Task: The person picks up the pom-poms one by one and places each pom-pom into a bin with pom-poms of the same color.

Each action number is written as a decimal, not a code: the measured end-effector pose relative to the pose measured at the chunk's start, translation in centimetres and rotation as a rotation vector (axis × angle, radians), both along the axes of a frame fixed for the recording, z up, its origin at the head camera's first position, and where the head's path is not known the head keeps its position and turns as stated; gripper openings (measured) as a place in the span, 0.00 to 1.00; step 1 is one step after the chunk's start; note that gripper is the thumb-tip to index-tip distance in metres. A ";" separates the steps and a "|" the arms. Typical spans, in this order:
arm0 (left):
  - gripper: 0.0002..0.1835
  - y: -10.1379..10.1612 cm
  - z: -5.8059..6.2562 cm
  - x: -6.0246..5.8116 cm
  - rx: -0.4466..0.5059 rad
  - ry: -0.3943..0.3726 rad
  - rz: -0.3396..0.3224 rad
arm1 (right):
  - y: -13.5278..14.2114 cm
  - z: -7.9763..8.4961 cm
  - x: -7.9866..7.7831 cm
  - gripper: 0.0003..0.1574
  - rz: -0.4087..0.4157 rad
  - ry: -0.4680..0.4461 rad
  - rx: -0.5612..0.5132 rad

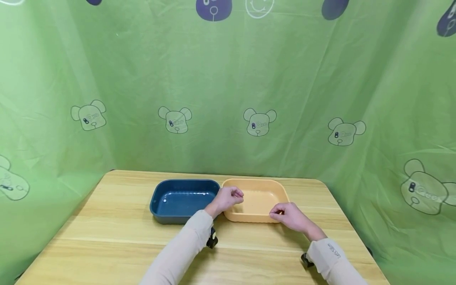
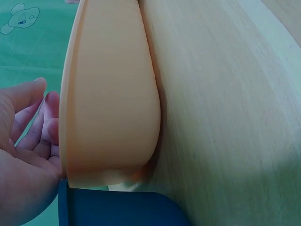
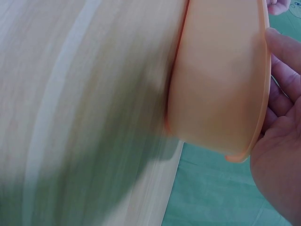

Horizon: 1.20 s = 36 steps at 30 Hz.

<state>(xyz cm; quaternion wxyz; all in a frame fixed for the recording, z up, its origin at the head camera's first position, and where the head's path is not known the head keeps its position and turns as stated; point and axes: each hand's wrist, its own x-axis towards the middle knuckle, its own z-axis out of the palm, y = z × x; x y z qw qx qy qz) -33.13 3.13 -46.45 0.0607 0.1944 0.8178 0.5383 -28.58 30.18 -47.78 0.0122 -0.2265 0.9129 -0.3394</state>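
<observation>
A shallow orange plastic bin stands on the table, its long side facing me. My left hand is over its left end, fingers loosely curled. In the left wrist view, the left thumb and fingers show above the rim with no object between them; the bin's wall hides part of the fingers. At the front right corner, my right hand holds the rim. There, the right thumb lies at the rim's edge and the other fingers go behind the wall, partly hidden.
Left of the orange bin, a dark blue bin stands close against it, with small white spots on its floor. Both rest on a light wooden table. A green curtain with bear prints surrounds the table's back and sides.
</observation>
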 end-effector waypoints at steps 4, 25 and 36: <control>0.06 -0.1 -0.1 -0.1 -0.002 -0.003 0.005 | -0.1 0.1 0.1 0.05 -0.001 -0.009 -0.006; 0.07 -4.6 0.6 2.3 -0.032 0.083 -0.061 | -0.2 0.1 0.1 0.05 -0.002 0.002 -0.002; 0.07 -8.2 0.3 5.0 -0.057 0.092 -0.115 | -0.1 0.1 0.0 0.03 -0.024 0.001 0.008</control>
